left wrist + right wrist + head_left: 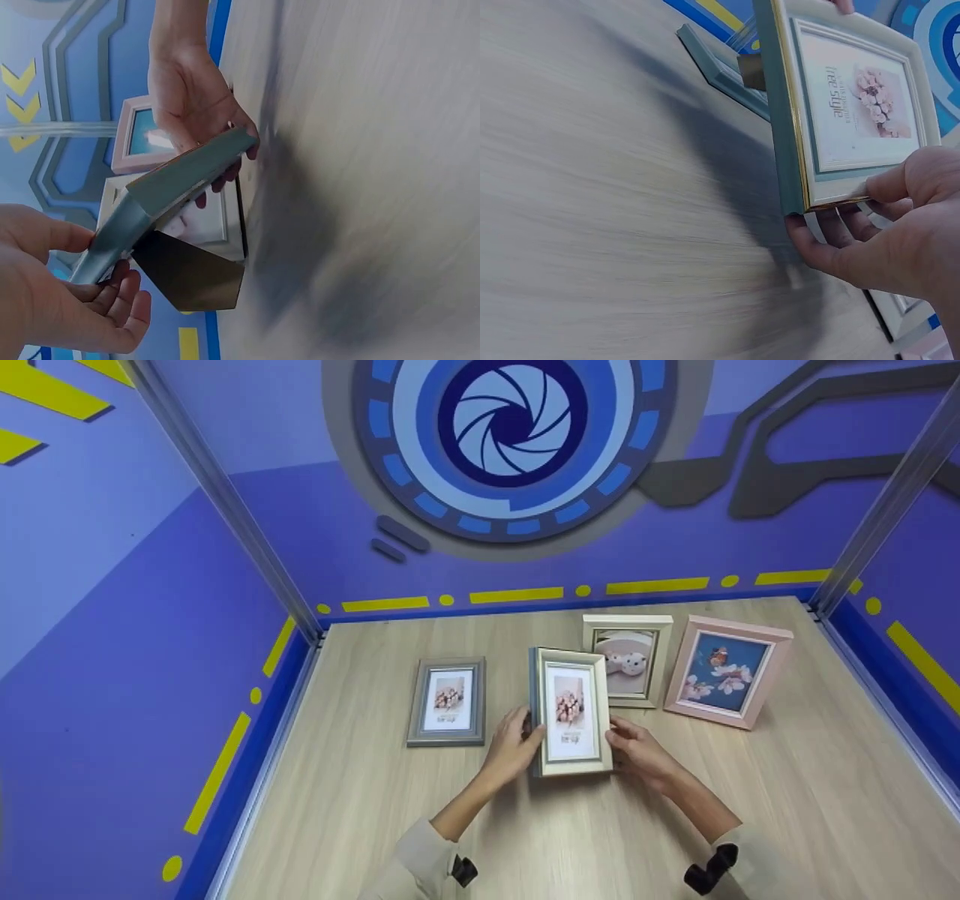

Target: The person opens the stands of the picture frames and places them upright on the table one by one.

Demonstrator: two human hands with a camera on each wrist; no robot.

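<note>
Between both hands is a cream picture frame (606, 682) with blue-green sides and a flower print under its glass. It is tilted, with its shadow on the tabletop below. My left hand (511, 751) pinches its left side, thumb at the front and fingers behind. On the opposite side, my right hand (922, 232) grips the edge, thumb on the front and fingers underneath. From the back of the frame a dark support leg (191, 274) sticks out in the left wrist view.
A grey-blue picture frame (415, 720) stands left of my hands. Behind the held one is a cream frame (652, 664), partly covered by it, and a pink frame (766, 675) stands farther right. Purple-blue wall panels (277, 532) enclose the wooden table (337, 795).
</note>
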